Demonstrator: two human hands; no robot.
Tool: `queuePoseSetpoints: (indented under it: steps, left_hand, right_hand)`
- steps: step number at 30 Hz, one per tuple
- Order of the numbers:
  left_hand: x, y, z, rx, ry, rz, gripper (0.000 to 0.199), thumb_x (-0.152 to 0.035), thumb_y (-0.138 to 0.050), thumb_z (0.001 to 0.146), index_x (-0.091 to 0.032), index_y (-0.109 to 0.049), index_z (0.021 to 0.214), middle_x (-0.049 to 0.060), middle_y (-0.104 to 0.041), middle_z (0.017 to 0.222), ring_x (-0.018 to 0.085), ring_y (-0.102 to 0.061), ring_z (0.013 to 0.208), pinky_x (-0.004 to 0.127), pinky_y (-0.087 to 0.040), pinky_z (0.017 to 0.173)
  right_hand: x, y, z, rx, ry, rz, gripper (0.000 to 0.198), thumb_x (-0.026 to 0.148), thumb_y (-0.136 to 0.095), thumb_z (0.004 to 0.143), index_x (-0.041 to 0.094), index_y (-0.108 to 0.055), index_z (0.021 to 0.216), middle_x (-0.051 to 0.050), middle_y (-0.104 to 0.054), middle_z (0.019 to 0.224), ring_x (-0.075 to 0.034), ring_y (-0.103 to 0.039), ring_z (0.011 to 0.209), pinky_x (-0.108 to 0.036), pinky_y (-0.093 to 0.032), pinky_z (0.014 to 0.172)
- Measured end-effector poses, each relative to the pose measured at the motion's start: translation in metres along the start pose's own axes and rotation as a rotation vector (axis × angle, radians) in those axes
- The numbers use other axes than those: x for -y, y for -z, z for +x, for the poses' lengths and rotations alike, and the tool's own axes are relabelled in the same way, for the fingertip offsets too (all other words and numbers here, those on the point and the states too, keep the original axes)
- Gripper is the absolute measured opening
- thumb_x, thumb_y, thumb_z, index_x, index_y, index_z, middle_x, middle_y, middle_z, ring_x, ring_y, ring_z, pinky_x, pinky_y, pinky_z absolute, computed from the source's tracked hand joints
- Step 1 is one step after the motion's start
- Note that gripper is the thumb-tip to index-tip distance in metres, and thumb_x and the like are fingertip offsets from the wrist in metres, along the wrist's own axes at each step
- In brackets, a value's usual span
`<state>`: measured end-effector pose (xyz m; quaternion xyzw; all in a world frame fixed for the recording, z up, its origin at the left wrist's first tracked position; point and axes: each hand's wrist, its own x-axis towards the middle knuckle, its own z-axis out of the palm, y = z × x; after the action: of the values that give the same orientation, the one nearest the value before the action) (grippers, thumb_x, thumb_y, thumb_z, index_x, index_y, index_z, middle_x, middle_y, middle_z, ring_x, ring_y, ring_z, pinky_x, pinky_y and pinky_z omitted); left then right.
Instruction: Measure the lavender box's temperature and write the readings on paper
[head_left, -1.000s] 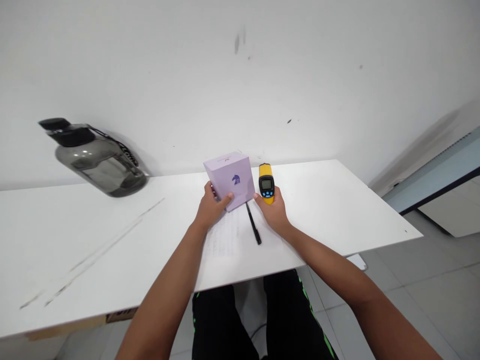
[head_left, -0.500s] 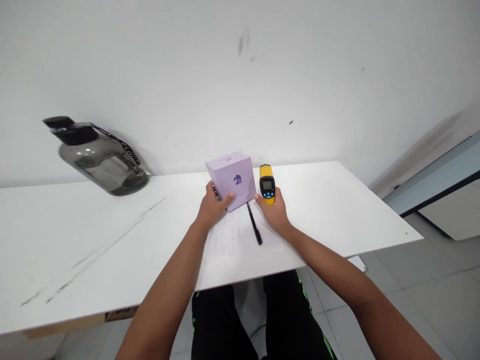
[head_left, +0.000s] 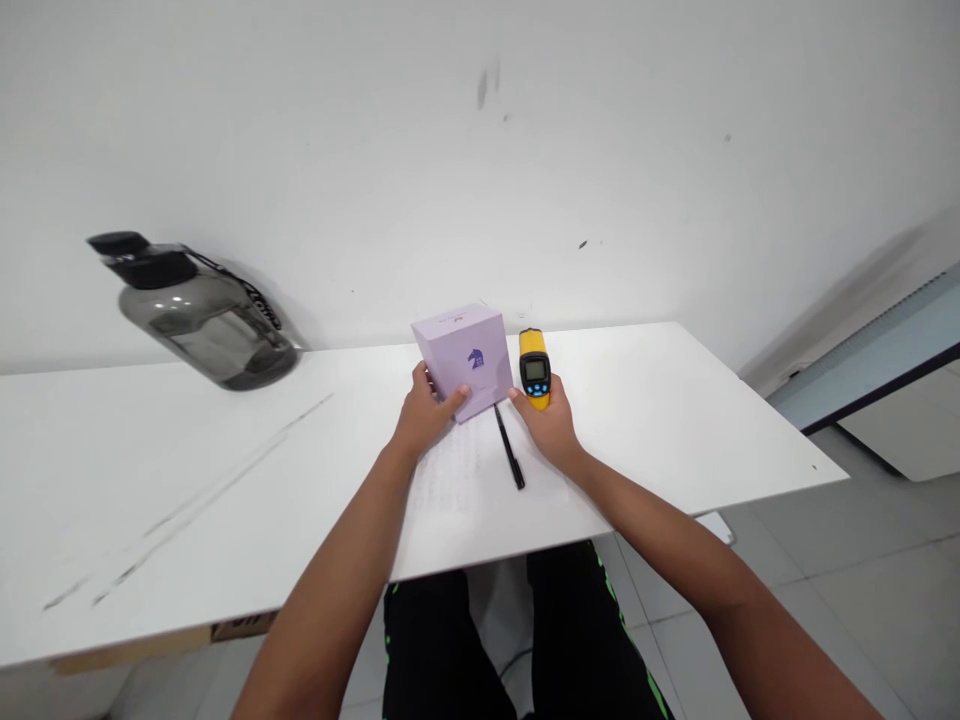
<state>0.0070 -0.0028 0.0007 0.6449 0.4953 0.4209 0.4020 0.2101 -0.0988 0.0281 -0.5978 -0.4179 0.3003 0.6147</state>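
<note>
My left hand (head_left: 424, 412) grips a lilac box (head_left: 486, 378) by its lower left side, thumb across the front face. The box is tilted and bears a dark purple horse-head mark. In my right hand (head_left: 553, 425) is a yellow and black infrared thermometer (head_left: 534, 345), its small screen and blue buttons facing me. The right thumb reaches to the box's lower right corner. Below the box, a black pen (head_left: 510, 452) lies on a sheet of paper (head_left: 446, 480) with faint writing; the box hides the pen's upper end.
A grey see-through water bottle (head_left: 206, 325) with a black cap stands at the left against the wall (head_left: 375, 150). The white table (head_left: 675, 420) ends at the right above a tiled floor (head_left: 862, 590). A pale panel (head_left: 885, 350) stands at the far right.
</note>
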Motion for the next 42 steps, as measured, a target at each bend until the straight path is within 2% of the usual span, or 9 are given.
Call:
queuePoseSetpoints:
  steps: [42]
  left_hand:
    - [-0.0006, 0.0008, -0.0014, 0.0, -0.013, -0.007, 0.093, -0.057, -0.083, 0.076, -0.026, -0.036, 0.151, 0.018, -0.059, 0.145, 0.034, -0.06, 0.133, 0.053, -0.051, 0.108]
  right_hand:
    - [-0.0004, -0.0001, -0.001, 0.016, 0.019, -0.001, 0.05, 0.059, -0.078, 0.071, 0.025, -0.056, 0.102, 0.0, -0.067, 0.093, -0.022, -0.062, 0.087, -0.038, -0.052, 0.081]
